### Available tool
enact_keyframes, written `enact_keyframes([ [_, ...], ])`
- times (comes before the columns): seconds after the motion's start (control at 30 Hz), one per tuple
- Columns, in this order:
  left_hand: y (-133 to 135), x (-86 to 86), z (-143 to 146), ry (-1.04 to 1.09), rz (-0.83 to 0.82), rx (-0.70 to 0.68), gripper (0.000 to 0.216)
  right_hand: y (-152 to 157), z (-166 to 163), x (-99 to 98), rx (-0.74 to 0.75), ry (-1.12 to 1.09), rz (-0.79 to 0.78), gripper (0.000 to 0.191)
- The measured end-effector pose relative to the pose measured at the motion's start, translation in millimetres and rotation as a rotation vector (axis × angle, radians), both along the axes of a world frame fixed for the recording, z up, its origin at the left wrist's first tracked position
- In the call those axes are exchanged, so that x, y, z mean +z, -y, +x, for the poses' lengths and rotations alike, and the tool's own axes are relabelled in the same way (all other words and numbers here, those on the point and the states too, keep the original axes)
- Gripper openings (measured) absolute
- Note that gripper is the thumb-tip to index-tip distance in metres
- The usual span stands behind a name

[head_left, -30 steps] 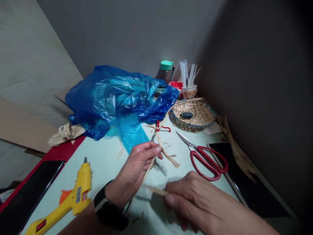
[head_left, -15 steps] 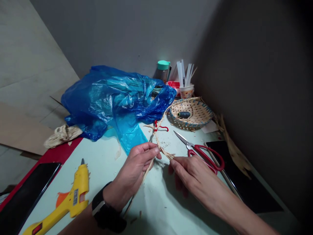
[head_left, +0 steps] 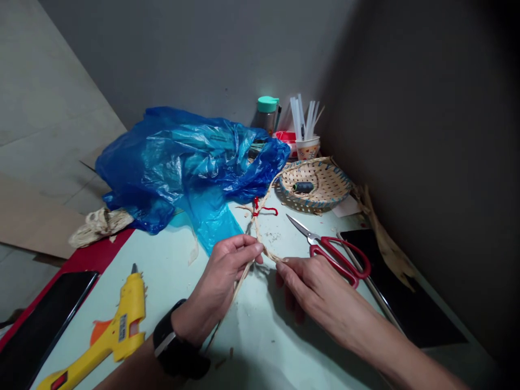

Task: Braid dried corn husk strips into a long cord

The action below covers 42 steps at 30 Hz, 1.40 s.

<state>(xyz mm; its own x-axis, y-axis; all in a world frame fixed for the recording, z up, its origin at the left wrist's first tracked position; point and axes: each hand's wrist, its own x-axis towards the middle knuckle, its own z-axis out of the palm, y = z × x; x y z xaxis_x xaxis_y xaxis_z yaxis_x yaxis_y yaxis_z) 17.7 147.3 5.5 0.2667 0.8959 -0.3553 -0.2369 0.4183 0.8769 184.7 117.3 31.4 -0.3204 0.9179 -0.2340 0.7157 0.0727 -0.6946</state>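
Observation:
My left hand (head_left: 221,279) is closed, pinching pale straw strips (head_left: 260,238) between thumb and fingers above the pale green table (head_left: 170,271). My right hand (head_left: 311,284) is closed too, its fingertips gripping the strips' ends just right of the left hand. The strips run away from me to a red thread tie (head_left: 262,207) and on toward a woven basket (head_left: 325,187). A black band is on my left wrist.
Red-handled scissors (head_left: 337,254) lie right of my hands. A yellow glue gun (head_left: 109,336) lies at the near left. A blue plastic bag (head_left: 182,160) fills the back left. A cup of glue sticks (head_left: 305,143) and a green-capped jar (head_left: 266,112) stand by the wall.
My right hand has moved up from the near edge to the strips and taken their ends beside my left hand. My left hand has stayed on the strips.

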Motion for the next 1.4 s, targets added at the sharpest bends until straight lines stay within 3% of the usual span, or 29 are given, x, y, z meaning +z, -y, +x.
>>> enact_keyframes([
  [0.1,-0.4,0.2,0.0,0.016,0.004,-0.004,0.013,-2.5,2.8,-0.6,-0.031,-0.125,-0.066,0.042],
  [0.23,-0.1,1.6,0.7,0.031,0.021,-0.042,0.015,-5.9,3.5,-3.7,-0.115,-0.469,-0.243,0.039],
  [0.33,0.6,2.0,1.9,0.014,0.035,-0.048,0.015,-8.0,1.9,-5.9,-0.109,-0.559,-0.246,0.036],
  [0.53,2.2,0.2,3.9,-0.064,0.060,-0.050,0.011,-8.1,0.4,-3.6,-0.098,-0.354,-0.077,0.019],
  [0.93,2.6,-2.6,4.4,-0.080,0.051,-0.025,0.011,-8.0,-0.9,-2.8,-0.096,-0.174,0.058,0.016],
  [1.17,4.1,4.0,5.7,-0.213,-0.001,-0.017,0.015,-7.5,-0.4,2.2,-0.103,-0.025,0.114,0.014],
  [1.4,4.2,3.4,4.8,-0.193,-0.006,-0.035,0.024,3.2,-4.7,-9.0,-0.063,0.135,0.302,0.017],
])
